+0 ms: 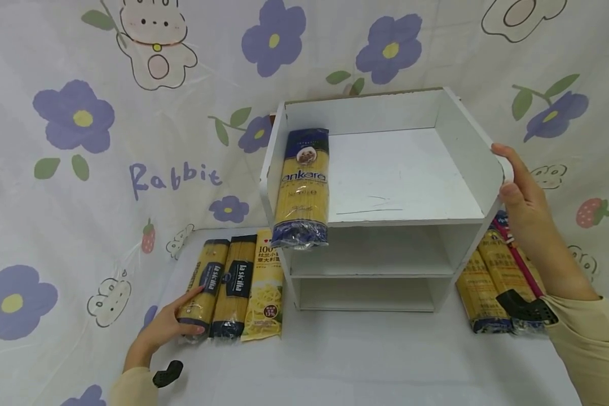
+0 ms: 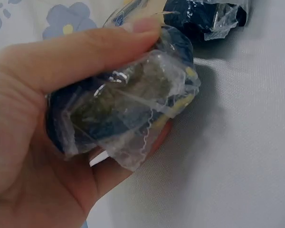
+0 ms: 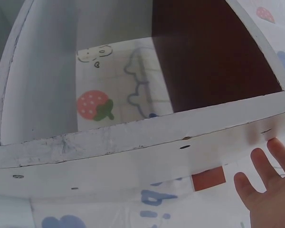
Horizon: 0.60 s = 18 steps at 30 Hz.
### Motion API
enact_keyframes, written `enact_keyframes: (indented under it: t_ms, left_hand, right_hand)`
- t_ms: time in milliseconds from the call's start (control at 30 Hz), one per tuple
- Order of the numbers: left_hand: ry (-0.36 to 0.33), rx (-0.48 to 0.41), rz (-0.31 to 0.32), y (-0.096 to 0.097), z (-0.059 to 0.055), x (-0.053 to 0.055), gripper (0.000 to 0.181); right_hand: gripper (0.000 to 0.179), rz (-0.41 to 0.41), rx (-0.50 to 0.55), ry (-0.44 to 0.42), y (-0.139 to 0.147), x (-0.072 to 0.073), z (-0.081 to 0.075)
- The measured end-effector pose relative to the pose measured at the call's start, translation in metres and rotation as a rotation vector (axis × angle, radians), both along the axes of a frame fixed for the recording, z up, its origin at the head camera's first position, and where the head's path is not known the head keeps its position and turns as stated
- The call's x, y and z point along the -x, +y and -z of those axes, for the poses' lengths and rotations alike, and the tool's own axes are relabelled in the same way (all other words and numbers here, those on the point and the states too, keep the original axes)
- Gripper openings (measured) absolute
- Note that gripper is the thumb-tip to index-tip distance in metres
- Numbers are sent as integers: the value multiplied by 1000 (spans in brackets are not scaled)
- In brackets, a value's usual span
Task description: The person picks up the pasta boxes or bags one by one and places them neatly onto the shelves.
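Note:
My left hand (image 1: 164,327) grips the leftmost la sicilia spaghetti packet (image 1: 203,293), its thumb and fingers around the lower end. The left wrist view shows the crinkled clear end of that packet (image 2: 128,102) between thumb and fingers. A second la sicilia packet (image 1: 235,287) and a yellow pasta packet (image 1: 265,287) lie beside it. My right hand (image 1: 530,214) holds the right side panel of the white shelf unit (image 1: 406,175) at its front corner. In the right wrist view, fingers (image 3: 261,175) spread along a white panel. An ankara spaghetti packet (image 1: 303,192) lies on the top tier's left side.
More yellow pasta packets (image 1: 487,287) lie right of the shelf unit, partly behind my right arm. Two lower tiers (image 1: 370,251) sit under the top one. A patterned cloth (image 1: 182,113) hangs behind, and a white surface (image 1: 355,361) spreads in front.

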<state>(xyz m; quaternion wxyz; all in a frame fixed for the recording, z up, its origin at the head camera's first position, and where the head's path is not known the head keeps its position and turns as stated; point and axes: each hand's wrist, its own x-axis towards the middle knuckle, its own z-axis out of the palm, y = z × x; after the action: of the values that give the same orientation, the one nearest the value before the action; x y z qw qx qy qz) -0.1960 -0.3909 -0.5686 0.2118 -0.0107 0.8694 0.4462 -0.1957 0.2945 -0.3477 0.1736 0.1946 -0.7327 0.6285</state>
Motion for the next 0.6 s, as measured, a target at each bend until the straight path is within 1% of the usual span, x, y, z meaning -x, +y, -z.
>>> enact_keyframes:
  t_ms: [67,133,267,333,433,533,600]
  left_hand:
    - [-8,-57,-3,-1,3,0,101]
    - [-5,-93,15,-2,6,0,96]
    - [30,-66,51,-3,9,2,74]
    - [37,-59,59,-4,10,3,69]
    - [18,-90,59,-4,13,6,71]
    - [-27,-168,53,-5,14,10,77]
    - [-44,-212,42,-5,14,12,80]
  right_hand:
    - [60,-17,19,8,0,1,1]
    - [60,-29,35,11,0,1,2]
    - [61,-42,58,-1,1,2,2]
    - [62,-53,69,-7,1,3,2]
    - [62,-61,73,-9,1,3,2]
    - [62,-62,69,-10,1,3,3]
    - [62,-61,69,-11,1,2,3]
